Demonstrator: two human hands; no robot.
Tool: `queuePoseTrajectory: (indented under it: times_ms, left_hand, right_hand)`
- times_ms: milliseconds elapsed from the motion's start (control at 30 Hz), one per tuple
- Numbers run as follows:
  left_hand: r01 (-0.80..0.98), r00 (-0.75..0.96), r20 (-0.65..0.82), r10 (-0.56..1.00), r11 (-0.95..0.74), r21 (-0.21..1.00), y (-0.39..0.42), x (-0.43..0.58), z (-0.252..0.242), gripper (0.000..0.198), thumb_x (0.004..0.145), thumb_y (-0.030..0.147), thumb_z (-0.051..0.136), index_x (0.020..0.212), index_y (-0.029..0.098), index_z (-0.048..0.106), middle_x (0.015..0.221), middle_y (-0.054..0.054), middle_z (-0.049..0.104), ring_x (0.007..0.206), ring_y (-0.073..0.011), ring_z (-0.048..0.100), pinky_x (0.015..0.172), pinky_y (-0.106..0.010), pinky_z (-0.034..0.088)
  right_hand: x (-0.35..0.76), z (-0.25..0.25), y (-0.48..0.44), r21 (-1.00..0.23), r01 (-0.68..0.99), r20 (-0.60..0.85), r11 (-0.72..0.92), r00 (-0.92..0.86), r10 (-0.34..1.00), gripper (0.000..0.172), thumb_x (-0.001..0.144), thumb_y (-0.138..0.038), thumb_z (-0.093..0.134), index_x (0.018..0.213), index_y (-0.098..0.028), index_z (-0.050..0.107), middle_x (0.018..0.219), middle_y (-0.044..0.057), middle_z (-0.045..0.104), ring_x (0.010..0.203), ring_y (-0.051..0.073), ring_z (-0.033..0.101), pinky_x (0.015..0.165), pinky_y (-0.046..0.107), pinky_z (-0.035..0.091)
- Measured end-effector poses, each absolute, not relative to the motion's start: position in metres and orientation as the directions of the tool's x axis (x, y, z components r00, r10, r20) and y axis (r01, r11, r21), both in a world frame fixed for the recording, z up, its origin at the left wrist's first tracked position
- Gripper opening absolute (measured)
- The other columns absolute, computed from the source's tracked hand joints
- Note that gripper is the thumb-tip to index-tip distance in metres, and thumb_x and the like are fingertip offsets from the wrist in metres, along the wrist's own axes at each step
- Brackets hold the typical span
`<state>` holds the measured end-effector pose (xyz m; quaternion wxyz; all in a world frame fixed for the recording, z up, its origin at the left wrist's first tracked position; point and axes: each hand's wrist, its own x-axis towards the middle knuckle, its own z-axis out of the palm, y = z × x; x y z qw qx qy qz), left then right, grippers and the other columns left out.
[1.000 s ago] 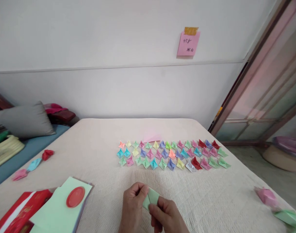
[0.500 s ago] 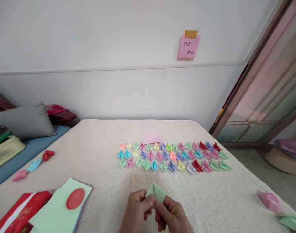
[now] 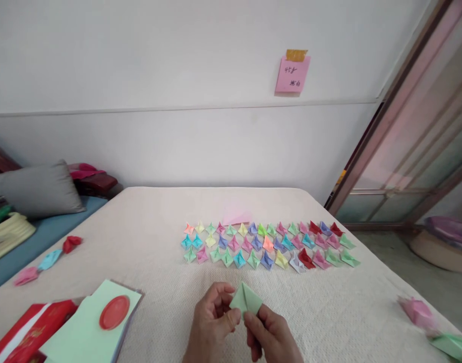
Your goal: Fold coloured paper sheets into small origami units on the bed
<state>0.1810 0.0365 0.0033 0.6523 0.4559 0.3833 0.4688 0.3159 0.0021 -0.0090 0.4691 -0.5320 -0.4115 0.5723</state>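
Note:
A small square of folded light green paper [image 3: 247, 298] is held up just above the table, one corner pointing away from me, with a crease down its middle. My right hand [image 3: 271, 330] pinches its lower right side between thumb and fingers. At the left side, my left hand [image 3: 214, 320] curls around the paper, its thumb by the lower edge and its fingertips by the upper left edge. Beyond my hands lie several rows of small folded paper pieces [image 3: 239, 259] in many colours. A stack of green paper sheets [image 3: 85, 322] carries a round red lid-like disc [image 3: 114, 312].
Left of the stack lies a red packet [image 3: 38, 327]. Red, blue and pink folded papers [image 3: 50, 259] sit along the left edge; pink [image 3: 419, 312] and green ones [image 3: 453, 347] at the right. Behind the rows is a pink sheet [image 3: 235, 214]. A pink note [image 3: 293, 74] hangs on the wall.
The folded green paper has turned slightly and shifted a little to the right. My left fingers have loosened and spread from its face toward its edge. My right hand keeps its pinch.

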Motion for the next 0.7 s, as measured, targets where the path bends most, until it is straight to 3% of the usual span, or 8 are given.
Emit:
queuePoseTrajectory:
  times_ms: [200, 433, 500, 600, 700]
  left_hand:
    - [-0.239, 0.275, 0.008, 0.962, 0.06, 0.969, 0.032, 0.179, 0.018, 0.018, 0.071, 0.029, 0.072, 0.083, 0.017, 0.065, 0.069, 0.0, 0.062, 0.061, -0.0103, 0.051, 0.056, -0.02, 0.04]
    - [-0.258, 0.253, -0.065, 0.965, 0.132, 0.957, 0.034, 0.177, 0.013, 0.014, 0.069, 0.026, 0.071, 0.075, 0.017, 0.062, 0.064, 0.002, 0.057, 0.054, -0.0096, 0.048, 0.051, -0.021, 0.04]
    - [-0.258, 0.234, -0.065, 0.97, 0.126, 0.958, 0.036, 0.177, 0.011, 0.012, 0.07, 0.025, 0.069, 0.074, 0.017, 0.061, 0.063, 0.002, 0.058, 0.053, -0.0097, 0.049, 0.051, -0.021, 0.04]
    - [-0.242, 0.211, -0.045, 0.976, 0.097, 0.965, 0.038, 0.175, 0.009, 0.009, 0.069, 0.022, 0.068, 0.072, 0.016, 0.062, 0.059, 0.003, 0.055, 0.051, -0.0093, 0.047, 0.049, -0.02, 0.037]
    - [-0.216, 0.235, -0.03, 0.972, 0.082, 0.973, 0.038, 0.174, 0.008, 0.006, 0.069, 0.02, 0.067, 0.071, 0.016, 0.061, 0.057, 0.004, 0.052, 0.05, -0.0087, 0.045, 0.048, -0.02, 0.035]
  right_hand:
    - [0.313, -0.007, 0.0, -0.981, -0.023, -0.194, -0.194, -0.011, 0.981, 0.049, 0.075, -0.067, 0.051, 0.068, -0.019, 0.049, 0.045, -0.007, 0.044, 0.033, 0.005, 0.035, 0.035, 0.018, 0.024]
    - [0.312, -0.005, 0.001, -0.976, -0.095, -0.189, -0.194, -0.059, 0.98, 0.049, 0.075, -0.065, 0.055, 0.066, -0.017, 0.052, 0.048, -0.003, 0.05, 0.037, 0.008, 0.043, 0.039, 0.02, 0.03]
    - [0.312, -0.003, 0.001, -0.979, -0.147, -0.139, -0.143, -0.034, 0.99, 0.043, 0.074, -0.06, 0.06, 0.073, -0.017, 0.057, 0.056, -0.001, 0.054, 0.045, 0.011, 0.05, 0.045, 0.022, 0.035]
    - [0.316, 0.0, 0.0, -0.977, -0.215, -0.027, -0.008, 0.082, 0.996, 0.043, 0.07, -0.052, 0.069, 0.098, -0.022, 0.056, 0.077, 0.002, 0.062, 0.061, 0.015, 0.056, 0.054, 0.024, 0.039]
    - [0.323, 0.002, -0.001, -0.979, -0.202, -0.008, 0.017, 0.124, 0.992, 0.033, 0.074, -0.045, 0.067, 0.097, -0.025, 0.056, 0.074, 0.0, 0.062, 0.063, 0.014, 0.054, 0.057, 0.025, 0.038]
